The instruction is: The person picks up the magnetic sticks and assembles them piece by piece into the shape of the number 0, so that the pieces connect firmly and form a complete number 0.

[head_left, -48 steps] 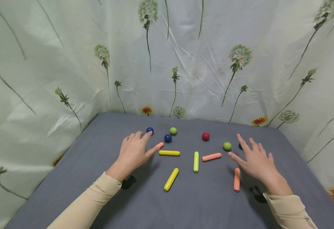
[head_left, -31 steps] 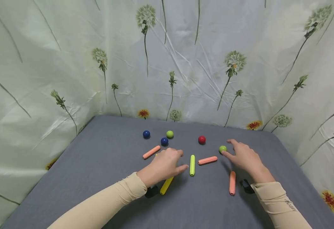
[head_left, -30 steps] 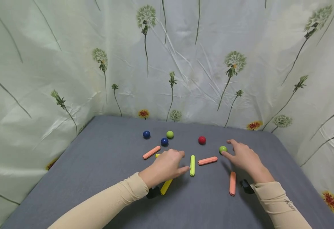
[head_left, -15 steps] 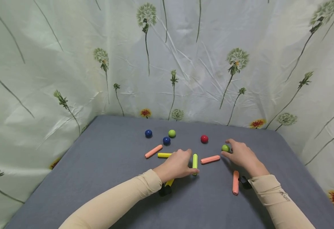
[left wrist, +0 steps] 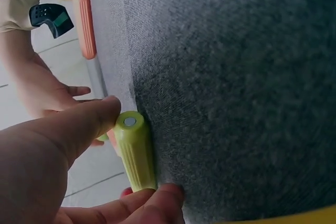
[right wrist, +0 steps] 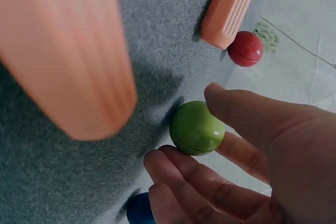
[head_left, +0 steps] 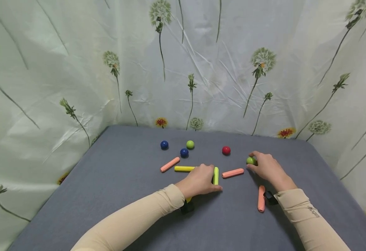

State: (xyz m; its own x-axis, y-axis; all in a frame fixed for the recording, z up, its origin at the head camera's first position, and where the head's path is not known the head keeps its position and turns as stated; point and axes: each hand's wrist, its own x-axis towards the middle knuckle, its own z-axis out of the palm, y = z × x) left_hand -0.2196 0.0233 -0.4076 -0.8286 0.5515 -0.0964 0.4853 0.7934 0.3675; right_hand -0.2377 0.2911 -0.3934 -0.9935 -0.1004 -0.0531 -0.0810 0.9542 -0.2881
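My left hand (head_left: 201,181) is lowered round a lime-yellow ridged stick (head_left: 216,175), thumb by its near end and fingertips by its far end. In the left wrist view, the stick (left wrist: 135,156) lies on the cloth between thumb and fingers. With thumb and fingers curled about it, my right hand (head_left: 269,169) holds a green ball (head_left: 250,160) at table level. The right wrist view has the thumb against this ball (right wrist: 197,127) and fingers under it. A dark blue ball (right wrist: 139,209) sits beside those fingers, hidden from the head view.
Two blue balls (head_left: 184,152), another green ball (head_left: 190,144) and a red ball (head_left: 226,150) lie farther back. Orange sticks lie left (head_left: 170,164), centre (head_left: 233,173) and near the right wrist (head_left: 261,198). One yellow stick (head_left: 184,168) shows; another is mostly under my left wrist. Flowered curtain surrounds the grey table (head_left: 123,157).
My left hand has moved right from near the left orange stick to the lime-yellow stick and come down round it. My right hand has drawn its fingers in round the green ball.
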